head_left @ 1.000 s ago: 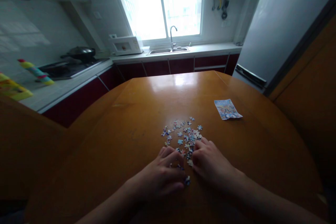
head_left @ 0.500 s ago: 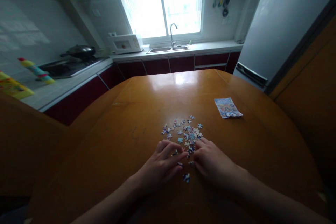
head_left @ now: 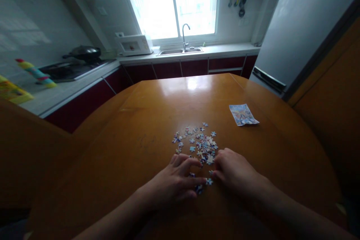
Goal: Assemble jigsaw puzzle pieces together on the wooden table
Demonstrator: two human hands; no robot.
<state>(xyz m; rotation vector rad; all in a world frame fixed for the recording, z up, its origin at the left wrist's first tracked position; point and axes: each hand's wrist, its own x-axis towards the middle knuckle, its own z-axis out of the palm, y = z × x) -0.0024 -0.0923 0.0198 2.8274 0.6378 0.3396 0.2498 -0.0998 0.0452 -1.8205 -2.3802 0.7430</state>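
Observation:
Small jigsaw puzzle pieces (head_left: 206,145) lie in a loose pile on the wooden table (head_left: 135,127), mostly pale blue and white. My left hand (head_left: 180,178) is spread low over the near pieces, its index fingertip at a light blue puzzle piece (head_left: 209,182). Under and beside its fingers are darker pieces (head_left: 199,189), partly covered. To the right of the pile, my right hand (head_left: 232,167) has its fingers curled in, with a small puzzle piece (head_left: 210,172) at its thumb and fingertips. Its inner fingers are hidden from me.
A printed picture sheet (head_left: 243,114) lies on the table, right of the pile. Beyond the table's far edge are a counter with a sink (head_left: 180,51), a white microwave (head_left: 134,45) and a stove with a black pan (head_left: 86,53). A fridge (head_left: 298,26) stands at right.
My left hand has shifted slightly right, its index finger now reaching a light piece nearer me. My right hand has moved a little right, uncovering pieces at the pile's edge.

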